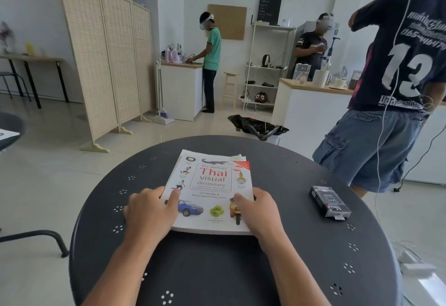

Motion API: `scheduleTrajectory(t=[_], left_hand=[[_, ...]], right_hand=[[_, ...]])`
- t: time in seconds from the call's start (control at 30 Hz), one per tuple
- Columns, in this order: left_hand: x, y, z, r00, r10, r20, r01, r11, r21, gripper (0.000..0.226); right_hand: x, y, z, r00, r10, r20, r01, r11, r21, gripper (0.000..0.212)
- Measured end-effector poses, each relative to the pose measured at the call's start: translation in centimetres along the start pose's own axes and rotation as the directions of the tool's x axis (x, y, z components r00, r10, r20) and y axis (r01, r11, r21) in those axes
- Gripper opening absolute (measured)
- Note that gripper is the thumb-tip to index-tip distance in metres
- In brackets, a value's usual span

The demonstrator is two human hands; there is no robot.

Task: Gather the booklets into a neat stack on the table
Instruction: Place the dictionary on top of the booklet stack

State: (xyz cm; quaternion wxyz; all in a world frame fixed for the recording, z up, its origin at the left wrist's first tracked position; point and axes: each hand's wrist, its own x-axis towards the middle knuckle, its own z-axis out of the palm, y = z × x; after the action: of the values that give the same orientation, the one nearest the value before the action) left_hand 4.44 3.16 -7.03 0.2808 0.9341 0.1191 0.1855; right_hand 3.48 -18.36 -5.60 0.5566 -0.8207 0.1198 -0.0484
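A person's two hands frame a stack of booklets (211,192) near the middle of a round dark metal table (301,252), seen from a head-worn camera; the top cover, white with small colour pictures, reads "the ultimate Thai visual dictionary". The left hand (150,211) lies against the stack's left edge, its thumb pressed flat on the cover near a printed blue car and its fingers curled down beside the booklets; the right hand (259,211) clasps the right edge the same way, thumb on top beside a printed tuk-tuk, fingers wrapped around the side. Paler page corners jut out at the far right corner under the top cover, so the pile is not quite square there; how many booklets lie underneath cannot be counted from this angle. The stack rests flat on the tabletop, its near edge toward the wearer. A small dark box in clear wrapping (330,203) sits well apart to the right, near the table's rim. Beyond the table stands a bystander in a dark jersey numbered 13 (405,64) and denim shorts; two more people work at counters farther back, beside a folding woven screen (103,59).
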Motion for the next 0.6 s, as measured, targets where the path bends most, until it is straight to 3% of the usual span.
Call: scheduleTrajectory(t=[0.13, 0.2, 0.27, 0.4, 0.6], left_hand=[[-0.3, 0.3, -0.1, 0.999, 0.026, 0.042, -0.027, 0.999, 0.041, 0.059], [-0.6, 0.3, -0.6, 0.996, 0.048, 0.073, -0.046, 0.999, -0.023, 0.063], [-0.8, -0.3, -1.2, 0.982, 0.138, 0.132, -0.121, 0.984, -0.129, 0.062], [-0.4, -1.0, -2.0, 0.897, 0.237, 0.372, -0.247, 0.969, -0.023, 0.103], [0.8, -0.9, -2.6, 0.896, 0.208, 0.392, -0.263, 0.96, 0.093, 0.153]], right_hand=[[-0.3, -0.1, 0.6, 1.0, 0.0, 0.028, 0.002, 0.997, -0.076, 0.026], [-0.5, -0.1, 0.6, 0.998, 0.011, 0.063, -0.004, 0.994, -0.113, 0.038], [-0.4, 0.0, 0.3, 0.997, -0.016, 0.081, 0.025, 0.993, -0.114, 0.037], [-0.3, 0.1, 0.1, 0.997, -0.045, 0.069, 0.051, 0.995, -0.086, 0.025], [0.4, -0.2, 1.2, 0.998, -0.039, 0.048, 0.046, 0.987, -0.151, 0.032]])
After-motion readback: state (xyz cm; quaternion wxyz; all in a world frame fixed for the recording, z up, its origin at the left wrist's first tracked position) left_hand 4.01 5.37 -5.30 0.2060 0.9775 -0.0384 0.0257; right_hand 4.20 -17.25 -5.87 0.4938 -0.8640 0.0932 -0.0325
